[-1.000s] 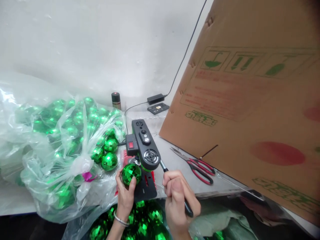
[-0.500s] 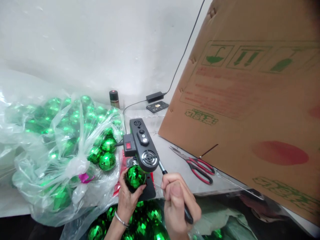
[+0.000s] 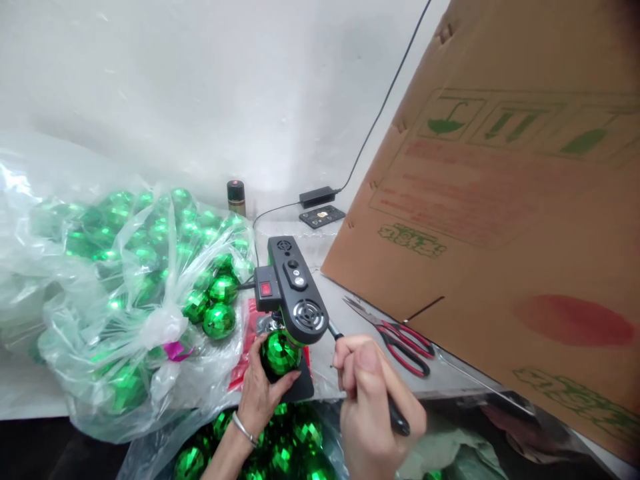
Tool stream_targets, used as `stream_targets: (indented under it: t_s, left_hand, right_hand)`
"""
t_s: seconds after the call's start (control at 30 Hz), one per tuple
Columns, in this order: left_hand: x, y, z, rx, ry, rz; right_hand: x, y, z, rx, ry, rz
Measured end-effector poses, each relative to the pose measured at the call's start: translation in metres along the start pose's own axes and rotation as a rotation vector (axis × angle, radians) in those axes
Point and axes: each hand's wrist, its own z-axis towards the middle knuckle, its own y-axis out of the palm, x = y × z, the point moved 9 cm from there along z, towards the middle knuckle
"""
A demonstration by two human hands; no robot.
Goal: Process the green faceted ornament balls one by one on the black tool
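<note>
My left hand (image 3: 263, 393) grips a green faceted ball (image 3: 280, 353) and holds it under the head of a small black machine (image 3: 295, 293) with a red switch. My right hand (image 3: 373, 400) is closed around the machine's black lever handle (image 3: 395, 417), which runs up to the machine's right side. A silver bracelet sits on my left wrist. The machine stands on a black base plate (image 3: 300, 390) at the table's front edge.
A clear plastic bag (image 3: 125, 287) full of green balls lies to the left. More green balls (image 3: 280, 447) fill a bag below the table edge. Red-handled scissors (image 3: 400, 337) lie right of the machine. A large cardboard box (image 3: 500, 220) leans at right. A power adapter (image 3: 316, 196), a small device and a can stand by the wall.
My left hand has moved the green ball rightward, from beside the machine to under its head. My right hand stays closed on the lever.
</note>
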Motion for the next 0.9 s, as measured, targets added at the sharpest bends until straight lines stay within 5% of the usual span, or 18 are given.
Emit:
stream_targets:
  t_s: [0.27, 0.6, 0.9]
  left_hand:
    - [0.001, -0.001, 0.001, -0.087, -0.066, -0.038]
    - [-0.015, -0.025, 0.011, 0.046, -0.274, -0.097]
    - [-0.006, -0.007, 0.001, -0.014, -0.047, -0.026]
  right_hand:
    - [0.005, -0.003, -0.004, -0.022, 0.021, 0.002]
    - [0.003, 0.0, -0.006, -0.042, -0.016, -0.019]
    - [0.0, 0.0, -0.006, -0.082, -0.041, -0.02]
